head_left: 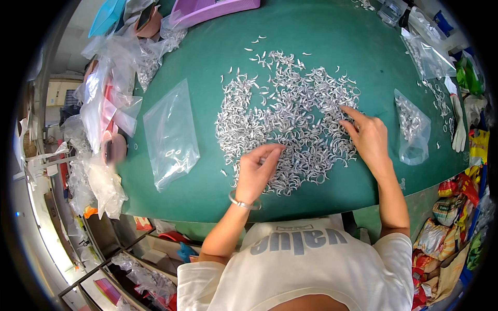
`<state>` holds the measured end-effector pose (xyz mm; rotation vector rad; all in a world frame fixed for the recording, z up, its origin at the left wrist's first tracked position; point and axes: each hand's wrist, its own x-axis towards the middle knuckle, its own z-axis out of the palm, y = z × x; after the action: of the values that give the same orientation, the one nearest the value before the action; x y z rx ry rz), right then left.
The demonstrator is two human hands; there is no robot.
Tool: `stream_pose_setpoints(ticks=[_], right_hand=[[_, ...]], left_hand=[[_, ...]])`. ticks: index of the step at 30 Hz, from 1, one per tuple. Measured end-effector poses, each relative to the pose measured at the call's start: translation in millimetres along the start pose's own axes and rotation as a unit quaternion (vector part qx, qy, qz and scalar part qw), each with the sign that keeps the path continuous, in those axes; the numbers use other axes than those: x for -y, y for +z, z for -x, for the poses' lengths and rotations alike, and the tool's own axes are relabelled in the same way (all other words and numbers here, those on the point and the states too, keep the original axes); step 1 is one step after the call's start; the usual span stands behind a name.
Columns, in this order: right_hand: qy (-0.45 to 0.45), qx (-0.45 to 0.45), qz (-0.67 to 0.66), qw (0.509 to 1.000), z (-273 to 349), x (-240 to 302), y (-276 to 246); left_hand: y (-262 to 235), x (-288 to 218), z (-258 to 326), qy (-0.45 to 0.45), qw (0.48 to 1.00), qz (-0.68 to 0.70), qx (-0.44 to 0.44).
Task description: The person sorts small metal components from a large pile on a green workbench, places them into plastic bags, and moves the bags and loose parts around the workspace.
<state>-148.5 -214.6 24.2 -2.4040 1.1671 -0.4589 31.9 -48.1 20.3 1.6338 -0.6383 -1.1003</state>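
A broad, loose heap of small silver curved metal pieces (311, 96) lies spread over the green tabletop (207, 52). At the heap's near side, my left hand (258, 168) is closed, thumb and fingertips pressed together; whatever they may hold is too small to make out. My right hand (369, 136) reaches in at the heap's right edge with thumb and index finger apart, the fingertips at the pieces. Left of the heap lies a flat clear plastic bag (168, 129) with a few pieces near its lower end. Another clear bag (415, 137), holding many pieces, lies to the right.
A purple tray (212, 11) stands at the far edge. Crumpled clear bags (116, 62) and a pink container (113, 147) crowd the left edge. A white glove (459, 122) and another bag (428, 54) lie at the right. Coloured packages (436, 238) are piled below right.
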Motion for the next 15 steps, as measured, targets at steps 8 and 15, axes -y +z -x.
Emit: stream_pose_setpoints(ticks=[8, 15], right_hand=[[-0.031, -0.06, -0.062, 0.996, 3, -16, 14], [0.09, -0.002, -0.366, 0.926, 20, -22, -2]], left_hand=[[30, -6, -79, 0.214, 0.879, -0.418, -0.08], [37, -13, -69, 0.212, 0.921, -0.314, -0.092]])
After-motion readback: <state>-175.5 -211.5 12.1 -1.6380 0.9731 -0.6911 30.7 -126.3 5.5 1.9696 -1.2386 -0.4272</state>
